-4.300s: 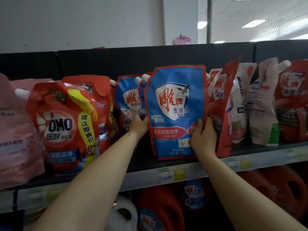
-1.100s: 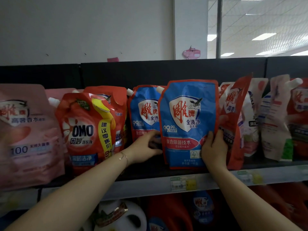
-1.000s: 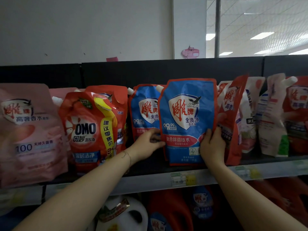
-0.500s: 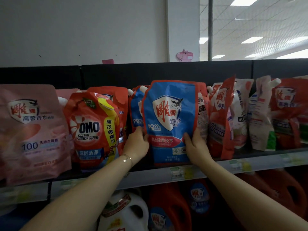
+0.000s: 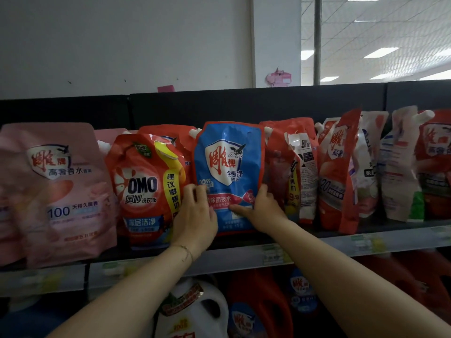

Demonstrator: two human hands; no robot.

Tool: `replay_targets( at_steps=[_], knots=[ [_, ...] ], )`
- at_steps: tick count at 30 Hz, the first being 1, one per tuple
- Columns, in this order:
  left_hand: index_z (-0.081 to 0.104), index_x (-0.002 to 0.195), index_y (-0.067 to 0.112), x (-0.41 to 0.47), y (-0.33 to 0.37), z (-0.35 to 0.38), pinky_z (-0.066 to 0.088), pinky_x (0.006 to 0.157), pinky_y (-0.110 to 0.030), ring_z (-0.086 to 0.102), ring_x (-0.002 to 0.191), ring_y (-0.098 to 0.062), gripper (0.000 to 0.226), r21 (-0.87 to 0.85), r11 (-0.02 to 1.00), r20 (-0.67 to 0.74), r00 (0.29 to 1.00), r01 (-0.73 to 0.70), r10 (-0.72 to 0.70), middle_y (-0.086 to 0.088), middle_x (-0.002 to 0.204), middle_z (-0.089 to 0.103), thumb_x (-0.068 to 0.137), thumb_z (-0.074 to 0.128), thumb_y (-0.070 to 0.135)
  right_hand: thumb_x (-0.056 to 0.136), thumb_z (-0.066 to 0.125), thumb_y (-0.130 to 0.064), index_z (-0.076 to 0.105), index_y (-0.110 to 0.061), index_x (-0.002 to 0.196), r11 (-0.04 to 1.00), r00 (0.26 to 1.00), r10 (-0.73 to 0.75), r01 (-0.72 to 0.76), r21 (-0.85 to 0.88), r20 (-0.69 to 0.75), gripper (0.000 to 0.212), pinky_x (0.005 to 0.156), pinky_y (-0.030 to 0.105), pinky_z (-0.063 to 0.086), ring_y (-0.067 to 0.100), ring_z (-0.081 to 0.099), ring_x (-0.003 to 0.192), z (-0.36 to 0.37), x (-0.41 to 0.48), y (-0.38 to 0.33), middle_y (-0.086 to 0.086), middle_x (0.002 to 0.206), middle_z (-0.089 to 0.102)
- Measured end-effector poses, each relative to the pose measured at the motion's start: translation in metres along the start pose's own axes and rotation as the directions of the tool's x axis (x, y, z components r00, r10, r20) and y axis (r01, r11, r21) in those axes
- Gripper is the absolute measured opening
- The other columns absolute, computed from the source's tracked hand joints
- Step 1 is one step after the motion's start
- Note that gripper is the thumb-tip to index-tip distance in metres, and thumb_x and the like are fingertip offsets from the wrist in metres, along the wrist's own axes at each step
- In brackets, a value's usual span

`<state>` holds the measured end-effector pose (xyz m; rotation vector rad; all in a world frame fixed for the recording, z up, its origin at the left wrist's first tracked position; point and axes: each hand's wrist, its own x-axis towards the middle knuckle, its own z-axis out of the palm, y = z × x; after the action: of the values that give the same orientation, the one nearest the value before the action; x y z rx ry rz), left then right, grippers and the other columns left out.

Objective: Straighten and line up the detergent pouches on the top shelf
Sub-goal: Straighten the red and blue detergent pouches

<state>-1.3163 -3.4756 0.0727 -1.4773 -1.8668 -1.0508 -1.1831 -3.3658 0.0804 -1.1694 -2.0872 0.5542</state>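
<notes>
Top shelf (image 5: 244, 258): runs the full width. Both ends are cut off by the frame, and the labels on its pale front strip are too blurred to read.
Back panel (image 5: 244, 103): black, standing behind the whole row.
Pink pouch (image 5: 56, 191): at the left end, upright and face-on, with its left side out of frame. A second pink one behind it shows only a top corner.
OMO pouch (image 5: 144, 189): red, just right of the pink pouch and face-on. Another red pouch behind it shows only its top.
Blue pouch (image 5: 229, 167): mid-shelf, upright and face-on, touching the OMO pouch. The hands cover its lower sides.
Red pouch (image 5: 278, 152): just right of the blue pouch, creased, with print that is hard to read.
Tilted red pouch (image 5: 339, 172): further right, turned nearly edge-on and leaning, hiding part of what stands behind it.
White pouches (image 5: 400, 167): sideways and overlapping, so their number is unclear.
Far red pouch (image 5: 436, 152): blurred and cut by the right frame edge.
White jug (image 5: 214, 313): on the level below, dim, with its base out of view.
Red jug (image 5: 263, 296): beside the white jug, its top hidden under the shelf.
Left hand (image 5: 195, 220): fingers curl at the blue pouch's left edge, with the thumb on its front.
Right hand (image 5: 262, 208): fingers wrap the right edge, with the thumb stretched across the front.
Bracelet (image 5: 185, 252): thin, on the left wrist.
</notes>
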Motion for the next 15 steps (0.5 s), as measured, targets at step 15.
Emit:
replay_targets(
  at_steps=[15],
  knots=[
    [0.051,0.126,0.013,0.028,0.003,0.032,0.038,0.105,-0.033,0.042,0.124,-0.022,0.044,0.075,0.987,0.425,0.900,-0.145,0.100,-0.004,0.128,0.048,0.085,0.063,0.004,0.084,0.068,-0.045,-0.002,-0.014,0.151,0.968,0.998,0.067,-0.069,0.240,0.014,0.101,0.105,0.043,0.035,0.036,0.037,0.132,0.028,0.021,-0.018,0.021,0.150,0.023]
  ],
)
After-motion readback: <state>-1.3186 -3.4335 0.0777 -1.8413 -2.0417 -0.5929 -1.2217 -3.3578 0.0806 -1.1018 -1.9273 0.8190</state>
